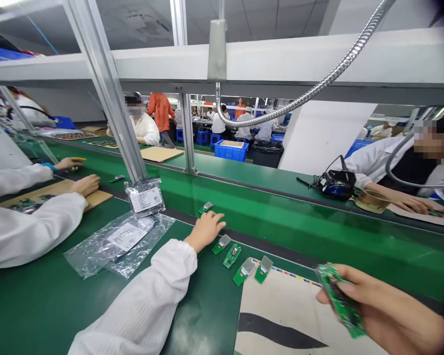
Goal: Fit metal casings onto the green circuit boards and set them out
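The worktop (33, 305) is smooth and dark green. Left of the left hand (207, 230), a clear plastic bag (85, 254) with a white label (129, 235) lies flat; well beyond it, brown cardboard (100, 198). Just right of that hand, four small green circuit boards (232, 255) form a loose row. Left of and below the right hand (362, 296) spreads a pale printed sheet (277, 301).

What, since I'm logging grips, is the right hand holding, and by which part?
A green circuit board, held across its faces, toward its far end.
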A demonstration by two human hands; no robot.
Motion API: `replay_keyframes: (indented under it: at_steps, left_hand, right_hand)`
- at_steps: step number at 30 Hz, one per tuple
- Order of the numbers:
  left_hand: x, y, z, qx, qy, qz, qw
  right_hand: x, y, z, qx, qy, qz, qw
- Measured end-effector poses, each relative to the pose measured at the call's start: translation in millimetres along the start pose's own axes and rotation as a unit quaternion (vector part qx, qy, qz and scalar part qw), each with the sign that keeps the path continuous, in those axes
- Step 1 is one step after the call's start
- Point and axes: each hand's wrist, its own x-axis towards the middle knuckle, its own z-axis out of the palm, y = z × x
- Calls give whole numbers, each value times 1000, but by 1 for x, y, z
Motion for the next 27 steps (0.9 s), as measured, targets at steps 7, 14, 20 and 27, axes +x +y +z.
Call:
replay_keyframes:
  at_steps: [7,14,20,27]
  left_hand:
    - [56,-36,1,19,55,-55,997]
    - [16,-38,1,-39,54,13,998]
    - [-50,-32,1,-76,66,38,994]
    - [-116,86,-35,-322,17,0,947]
  right_hand:
    - [3,-63,93,130,-61,26,989]
    - [-22,-57,84,181,-65,24,981]
    - [-52,-49,68,188,-76,22,979]
    - [-84,-29,47,173,-57,-30,983]
